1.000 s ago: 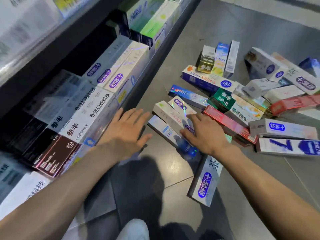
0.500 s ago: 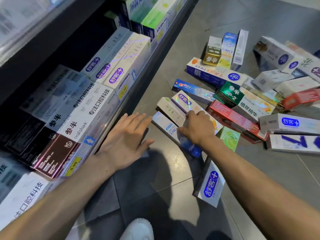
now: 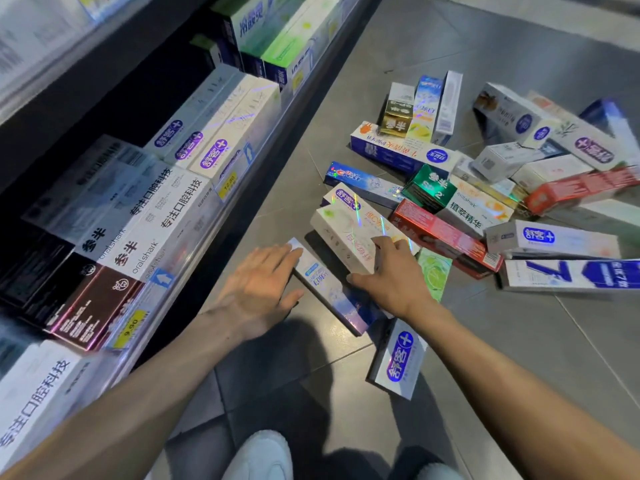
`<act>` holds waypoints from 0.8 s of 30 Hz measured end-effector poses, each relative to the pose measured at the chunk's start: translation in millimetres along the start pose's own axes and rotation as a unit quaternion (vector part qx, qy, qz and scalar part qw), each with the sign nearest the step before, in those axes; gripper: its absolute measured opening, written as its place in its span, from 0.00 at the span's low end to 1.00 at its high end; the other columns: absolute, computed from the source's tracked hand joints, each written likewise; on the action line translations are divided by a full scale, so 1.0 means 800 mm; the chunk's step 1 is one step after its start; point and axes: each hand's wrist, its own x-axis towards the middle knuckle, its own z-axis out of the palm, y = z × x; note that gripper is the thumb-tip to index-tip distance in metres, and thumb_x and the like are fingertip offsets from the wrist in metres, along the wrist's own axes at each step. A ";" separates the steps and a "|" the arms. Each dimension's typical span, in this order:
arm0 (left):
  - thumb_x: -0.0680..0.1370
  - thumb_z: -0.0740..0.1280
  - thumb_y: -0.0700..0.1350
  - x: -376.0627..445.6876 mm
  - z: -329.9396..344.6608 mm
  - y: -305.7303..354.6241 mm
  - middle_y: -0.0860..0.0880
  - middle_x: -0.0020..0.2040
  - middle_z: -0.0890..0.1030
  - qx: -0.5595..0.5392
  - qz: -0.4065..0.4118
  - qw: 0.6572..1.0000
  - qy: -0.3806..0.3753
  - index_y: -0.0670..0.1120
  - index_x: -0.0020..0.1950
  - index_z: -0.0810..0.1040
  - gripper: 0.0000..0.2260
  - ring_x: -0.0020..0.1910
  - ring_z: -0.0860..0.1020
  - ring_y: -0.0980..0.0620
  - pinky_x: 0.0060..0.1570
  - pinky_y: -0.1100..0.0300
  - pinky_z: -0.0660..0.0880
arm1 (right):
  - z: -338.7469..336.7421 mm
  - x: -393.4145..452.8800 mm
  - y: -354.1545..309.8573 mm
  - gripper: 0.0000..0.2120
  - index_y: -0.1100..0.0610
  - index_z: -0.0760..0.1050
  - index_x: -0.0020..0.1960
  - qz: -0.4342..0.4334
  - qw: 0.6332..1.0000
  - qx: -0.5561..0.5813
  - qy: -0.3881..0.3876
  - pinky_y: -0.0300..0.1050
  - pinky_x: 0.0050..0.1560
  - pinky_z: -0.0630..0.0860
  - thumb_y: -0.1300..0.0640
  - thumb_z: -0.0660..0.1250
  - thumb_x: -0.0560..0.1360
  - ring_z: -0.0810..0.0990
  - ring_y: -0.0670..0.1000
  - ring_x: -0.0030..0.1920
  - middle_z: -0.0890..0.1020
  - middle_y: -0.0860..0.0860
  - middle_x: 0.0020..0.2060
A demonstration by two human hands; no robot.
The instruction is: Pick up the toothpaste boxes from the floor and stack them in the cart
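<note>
Toothpaste boxes (image 3: 446,202) lie scattered on the grey floor (image 3: 519,341) beside a stocked shelf (image 3: 156,209). Right hand (image 3: 394,278) grips a white holographic box (image 3: 349,237), fingers curled over its end. Left hand (image 3: 259,289) has straight fingers, close together, touching a pale blue box (image 3: 329,289).

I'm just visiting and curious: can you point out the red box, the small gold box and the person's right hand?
red box (image 3: 446,235), head view, middle of its long top face
gold box (image 3: 397,114), head view, its front face
right hand (image 3: 391,275), head view, back of the hand
</note>
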 end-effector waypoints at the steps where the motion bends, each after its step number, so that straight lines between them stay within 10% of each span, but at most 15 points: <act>1: 0.80 0.66 0.59 0.007 0.003 0.003 0.47 0.79 0.64 0.005 0.014 1.000 -0.008 0.47 0.80 0.61 0.33 0.78 0.61 0.47 0.79 0.53 0.50 | -0.007 -0.002 0.006 0.39 0.54 0.65 0.73 0.002 1.000 0.004 0.010 0.52 0.58 0.73 0.42 0.77 0.69 0.74 0.60 0.62 0.70 0.57 0.63; 11: 0.77 0.63 0.68 0.078 0.042 0.024 0.49 0.68 0.74 0.099 0.130 0.980 -0.111 0.51 0.73 0.69 0.31 0.69 0.69 0.48 0.70 0.54 0.62 | -0.062 -0.054 0.070 0.27 0.40 0.55 0.55 0.014 0.995 0.030 0.091 0.50 0.41 0.70 0.33 0.68 0.70 0.81 0.58 0.54 0.81 0.50 0.60; 20: 0.75 0.64 0.69 0.059 0.034 0.027 0.50 0.42 0.79 -0.137 -0.116 0.984 -0.009 0.51 0.47 0.66 0.22 0.44 0.77 0.39 0.37 0.51 0.68 | -0.069 -0.066 0.082 0.24 0.36 0.59 0.60 0.015 0.984 0.125 0.125 0.44 0.42 0.71 0.35 0.66 0.70 0.76 0.48 0.54 0.78 0.44 0.62; 24: 0.73 0.68 0.67 0.065 -0.004 0.055 0.57 0.39 0.79 -0.291 -0.168 0.935 0.109 0.55 0.48 0.69 0.18 0.38 0.77 0.56 0.33 0.61 0.70 | -0.077 -0.056 0.053 0.30 0.39 0.62 0.67 -0.007 0.972 0.185 0.142 0.56 0.57 0.76 0.39 0.72 0.71 0.76 0.47 0.61 0.76 0.43 0.65</act>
